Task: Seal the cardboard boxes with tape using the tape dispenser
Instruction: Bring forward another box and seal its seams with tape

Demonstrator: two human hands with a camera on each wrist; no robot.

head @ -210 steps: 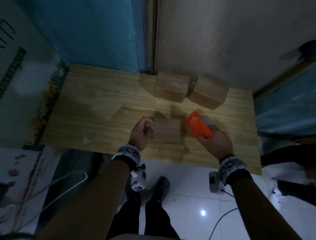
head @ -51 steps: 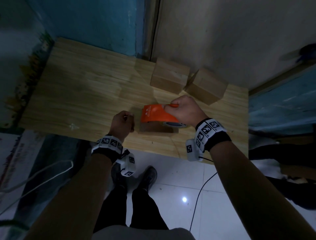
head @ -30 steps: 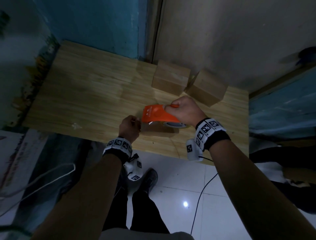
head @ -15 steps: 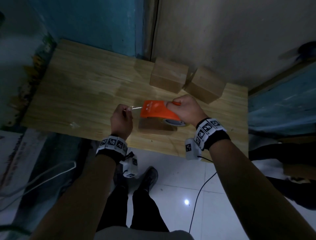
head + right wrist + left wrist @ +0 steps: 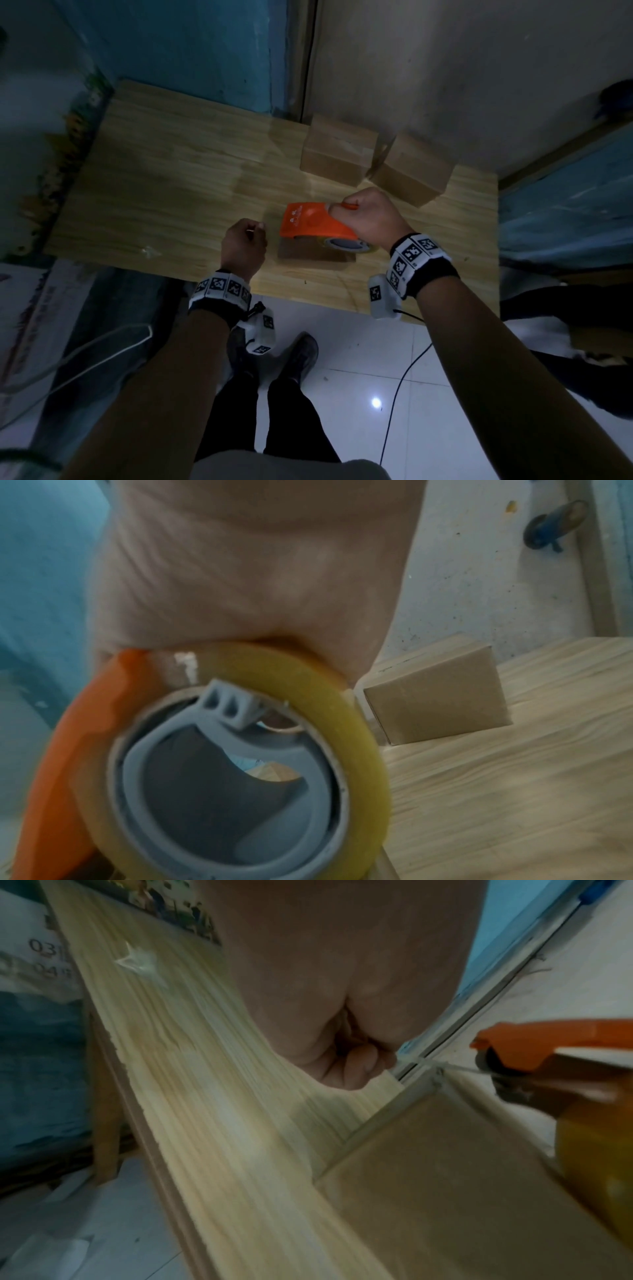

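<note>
Fingers of the right hand (image 5: 368, 216) curl round the orange tape dispenser (image 5: 310, 221), which sits over the near cardboard box (image 5: 313, 251) with its mouth pointing left. The left hand (image 5: 244, 244) is just left of that box; in the left wrist view its fingertips pinch the free tape end (image 5: 445, 1065), drawn taut from the dispenser's mouth. The strip runs left to right along the box's top, so the next pull likely goes rightward, with the left hand anchoring the end over the left edge. Two more boxes, one (image 5: 337, 150) beside the other (image 5: 412, 168), wait at the table's (image 5: 171, 171) back edge.
</note>
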